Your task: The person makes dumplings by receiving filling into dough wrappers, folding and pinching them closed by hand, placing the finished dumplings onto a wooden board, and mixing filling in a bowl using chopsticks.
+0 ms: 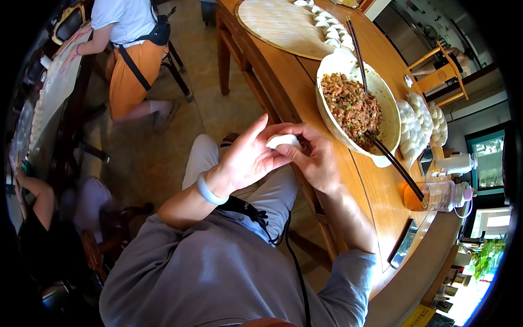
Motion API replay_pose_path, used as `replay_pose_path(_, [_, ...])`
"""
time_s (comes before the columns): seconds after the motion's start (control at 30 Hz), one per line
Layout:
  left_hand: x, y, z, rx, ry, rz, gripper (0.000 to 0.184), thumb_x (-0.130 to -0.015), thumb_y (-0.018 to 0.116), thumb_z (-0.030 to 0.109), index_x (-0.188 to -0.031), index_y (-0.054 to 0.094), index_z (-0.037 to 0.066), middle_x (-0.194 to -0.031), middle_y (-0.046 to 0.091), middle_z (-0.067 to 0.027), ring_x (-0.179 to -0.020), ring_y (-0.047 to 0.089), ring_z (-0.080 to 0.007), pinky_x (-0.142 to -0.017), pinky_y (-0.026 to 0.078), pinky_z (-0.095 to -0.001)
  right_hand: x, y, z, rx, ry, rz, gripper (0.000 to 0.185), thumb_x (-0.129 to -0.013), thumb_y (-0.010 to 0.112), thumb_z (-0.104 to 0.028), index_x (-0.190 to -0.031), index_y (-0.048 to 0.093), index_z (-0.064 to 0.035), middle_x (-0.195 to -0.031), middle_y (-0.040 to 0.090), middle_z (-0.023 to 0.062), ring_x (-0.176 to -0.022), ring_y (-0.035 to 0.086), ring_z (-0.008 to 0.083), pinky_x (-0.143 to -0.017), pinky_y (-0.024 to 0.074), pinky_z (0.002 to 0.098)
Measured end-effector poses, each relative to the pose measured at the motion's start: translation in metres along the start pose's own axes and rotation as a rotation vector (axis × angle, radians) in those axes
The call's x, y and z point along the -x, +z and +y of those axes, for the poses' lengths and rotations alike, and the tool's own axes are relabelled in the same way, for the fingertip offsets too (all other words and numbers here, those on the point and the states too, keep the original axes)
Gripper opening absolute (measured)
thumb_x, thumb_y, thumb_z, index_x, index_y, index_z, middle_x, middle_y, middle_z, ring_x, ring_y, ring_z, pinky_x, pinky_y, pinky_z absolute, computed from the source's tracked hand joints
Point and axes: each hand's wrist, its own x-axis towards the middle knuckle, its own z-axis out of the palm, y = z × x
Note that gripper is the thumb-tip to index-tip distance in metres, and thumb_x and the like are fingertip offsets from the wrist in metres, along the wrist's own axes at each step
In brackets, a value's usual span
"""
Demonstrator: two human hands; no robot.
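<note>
A white dumpling [283, 141] is between my two hands, in front of my lap near the table edge. My right hand [318, 159] pinches it, with the thumb along its lower side and the fingers curled round behind. My left hand [248, 155], a pale band on its wrist, is palm up with the thumb stretched away; its fingers support the dumpling from the left and are partly hidden. Beyond my right hand stands a large white bowl [390, 117] of minced filling [348, 103]. Dark chopsticks [400, 174] lean over its near rim, others [358, 54] over its far side.
Several finished dumplings [332, 32] lie on a round woven mat [272, 24] on the wooden table [359, 191]. Bags of white pieces [417, 122], a jar of amber liquid [430, 196] and a phone [403, 243] are to the right. Another person [131, 49] works at a table on the left.
</note>
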Motion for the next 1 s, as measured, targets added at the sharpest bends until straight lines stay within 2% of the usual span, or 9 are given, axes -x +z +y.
replay_pose_path(0.03, [-0.002,-0.001,-0.001,0.052,0.0,-0.039,0.06,-0.095,0.03,0.046,-0.127,0.039,-0.004,-0.113,0.055,-0.0128,-0.104,0.053,-0.0191,-0.094,0.042,-0.0344,0.001,0.002,-0.003,0.17,-0.041,0.012,0.022,-0.077,0.066,-0.002,-0.099,0.061,-0.0026,-0.092,0.063,0.0094,-0.08,0.061,0.0175,-0.065,0.0505,0.0271])
replay_pose_path(0.13, [-0.003,0.009,-0.004,0.037,0.016,0.127,0.056,-0.095,0.032,0.045,-0.12,0.046,-0.003,-0.109,0.055,-0.0092,-0.102,0.053,-0.0178,-0.091,0.043,-0.0312,0.0,0.004,-0.011,0.341,-0.207,0.044,0.021,-0.075,0.066,-0.001,-0.095,0.063,-0.0043,-0.095,0.063,0.0098,-0.082,0.061,0.0225,-0.062,0.0512,0.0286])
replay_pose_path(0.17, [-0.004,0.009,-0.005,0.042,0.012,0.123,0.056,-0.095,0.032,0.045,-0.12,0.046,-0.003,-0.109,0.055,-0.0095,-0.101,0.053,-0.018,-0.091,0.044,-0.0315,-0.001,0.004,-0.013,0.378,-0.243,0.079,0.019,-0.073,0.067,-0.001,-0.092,0.065,-0.0048,-0.095,0.063,0.008,-0.082,0.059,0.0241,-0.064,0.0504,0.0314])
replay_pose_path(0.37, [-0.005,0.012,-0.008,0.047,-0.012,0.041,0.059,-0.096,0.029,0.045,-0.124,0.042,-0.006,-0.108,0.054,-0.0101,-0.098,0.054,-0.018,-0.089,0.045,-0.0322,-0.002,0.001,-0.005,0.553,-0.438,0.107,0.016,-0.07,0.068,-0.003,-0.085,0.066,-0.0062,-0.09,0.063,0.0062,-0.081,0.056,0.0242,-0.07,0.0464,0.0336])
replay_pose_path(0.63, [-0.008,0.01,-0.013,0.102,-0.032,0.054,0.059,-0.096,0.03,0.044,-0.126,0.039,-0.006,-0.105,0.057,-0.0119,-0.096,0.056,-0.0186,-0.089,0.044,-0.0326,-0.002,-0.002,-0.006,0.644,-0.468,0.073,0.013,-0.068,0.068,-0.005,-0.08,0.066,-0.0085,-0.085,0.062,0.0028,-0.081,0.054,0.0221,-0.069,0.0407,0.0347])
replay_pose_path(0.77, [-0.008,0.008,-0.012,0.132,-0.045,-0.057,0.059,-0.096,0.03,0.045,-0.124,0.04,-0.006,-0.103,0.058,-0.013,-0.095,0.057,-0.0186,-0.088,0.045,-0.0324,-0.002,-0.005,-0.008,0.64,-0.451,0.035,0.014,-0.067,0.068,-0.008,-0.081,0.067,-0.0092,-0.087,0.062,0.0016,-0.082,0.054,0.0214,-0.07,0.0398,0.0353])
replay_pose_path(1.0, [-0.009,0.007,-0.013,0.136,-0.056,-0.082,0.057,-0.096,0.03,0.045,-0.121,0.043,-0.005,-0.103,0.058,-0.0129,-0.094,0.058,-0.0184,-0.086,0.047,-0.0323,-0.001,-0.004,-0.008,0.667,-0.494,0.034,0.021,-0.062,0.068,-0.004,-0.082,0.068,-0.0096,-0.087,0.062,0.0009,-0.083,0.054,0.0212,-0.07,0.0392,0.0348])
